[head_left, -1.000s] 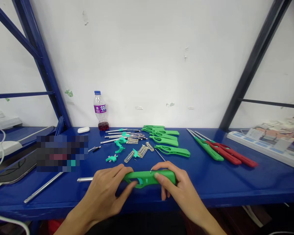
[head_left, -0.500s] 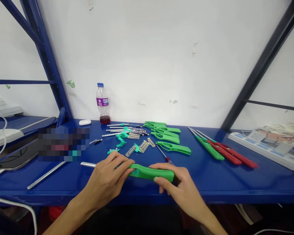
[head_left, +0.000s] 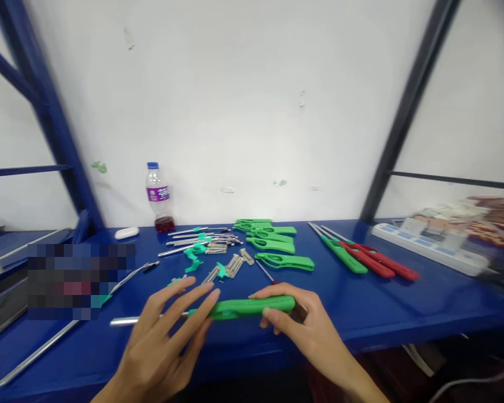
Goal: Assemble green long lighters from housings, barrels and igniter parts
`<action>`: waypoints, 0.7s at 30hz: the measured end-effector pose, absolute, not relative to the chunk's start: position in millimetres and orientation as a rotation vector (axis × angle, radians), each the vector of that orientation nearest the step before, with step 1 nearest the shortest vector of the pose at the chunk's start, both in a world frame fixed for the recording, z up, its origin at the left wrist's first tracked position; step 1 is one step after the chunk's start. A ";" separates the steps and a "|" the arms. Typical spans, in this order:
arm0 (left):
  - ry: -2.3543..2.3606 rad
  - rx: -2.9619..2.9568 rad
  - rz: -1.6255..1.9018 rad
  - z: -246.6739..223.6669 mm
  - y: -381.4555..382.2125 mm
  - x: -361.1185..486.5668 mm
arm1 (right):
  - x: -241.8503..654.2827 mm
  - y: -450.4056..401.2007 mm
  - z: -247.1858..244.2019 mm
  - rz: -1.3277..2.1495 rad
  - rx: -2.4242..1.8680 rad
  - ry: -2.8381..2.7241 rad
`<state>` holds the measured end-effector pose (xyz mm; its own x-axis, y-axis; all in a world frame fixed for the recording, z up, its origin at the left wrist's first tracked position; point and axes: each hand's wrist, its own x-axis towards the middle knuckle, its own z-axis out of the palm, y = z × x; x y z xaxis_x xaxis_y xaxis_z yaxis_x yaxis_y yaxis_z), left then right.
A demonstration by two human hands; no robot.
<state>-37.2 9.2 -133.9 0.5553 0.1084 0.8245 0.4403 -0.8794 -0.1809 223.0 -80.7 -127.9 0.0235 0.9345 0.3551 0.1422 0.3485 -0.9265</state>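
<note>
A green long-nosed lighter [head_left: 252, 307] lies level above the front of the table, its metal tube [head_left: 124, 321] pointing left. My right hand [head_left: 302, 319] grips the handle's right end between thumb and fingers. My left hand [head_left: 168, 336] has its fingers spread in front of the tube; whether its fingertips touch the lighter I cannot tell. Beyond the hands lie clear fuel tanks [head_left: 234, 266], small teal plastic parts [head_left: 192, 261], several metal tubes with wires [head_left: 185, 242] and green handle shells [head_left: 285, 261]. A screwdriver [head_left: 265, 271] is partly hidden behind my right hand.
Green and red lighters [head_left: 369, 260] lie at the right, near a white power strip [head_left: 428, 249]. A drink bottle [head_left: 158, 198] and a white case [head_left: 126, 233] stand by the wall. At left are another metal tube [head_left: 37, 352] and a pixelated patch.
My left hand has let go of the lighter's front part and spread its fingers. My right hand still holds the handle. The camera view has shifted.
</note>
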 end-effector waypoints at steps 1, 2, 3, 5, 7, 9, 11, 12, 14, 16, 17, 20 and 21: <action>-0.434 -2.430 -1.214 -134.4 10.0 -37.6 | 230.9 -83.2 -123.0 0.804 -1.026 -1.387; -0.440 -2.427 -1.206 -134.9 11.4 -37.8 | 241.3 -86.6 -117.5 0.737 -1.018 -1.353; -0.458 -2.414 -1.229 -135.3 13.3 -37.6 | 254.3 -91.0 -111.8 0.643 -1.029 -1.317; -0.478 -2.409 -1.266 -136.2 17.2 -36.9 | 286.6 -103.1 -101.0 0.403 -1.089 -1.232; -0.493 -2.419 -1.298 -137.8 20.5 -36.3 | 323.8 -117.7 -93.6 0.214 -1.158 -1.138; -0.490 -2.445 -1.295 -140.3 23.1 -35.7 | 362.0 -132.3 -91.9 0.005 -1.259 -1.017; -0.476 -2.471 -1.234 -143.5 25.6 -34.6 | 397.1 -144.9 -96.0 -0.208 -1.447 -0.902; -0.476 -2.472 -1.192 -144.9 26.8 -33.7 | 412.5 -150.3 -99.4 -0.284 -1.569 -0.858; -0.495 -2.456 -1.101 -146.9 28.2 -31.5 | 438.6 -159.2 -107.1 -0.366 -1.787 -0.777; -0.548 -2.434 -1.015 -147.3 28.0 -29.3 | 459.4 -165.2 -114.6 -0.418 -1.905 -0.743; -0.580 -2.428 -0.976 -147.0 27.3 -28.5 | 468.8 -167.1 -118.4 -0.434 -1.900 -0.702; -0.672 -2.441 -0.880 -145.5 23.9 -27.6 | 497.4 -167.8 -133.0 -0.383 -1.838 -0.652; -0.717 -2.454 -0.850 -145.0 22.5 -27.7 | 507.6 -166.3 -139.4 -0.394 -1.843 -0.677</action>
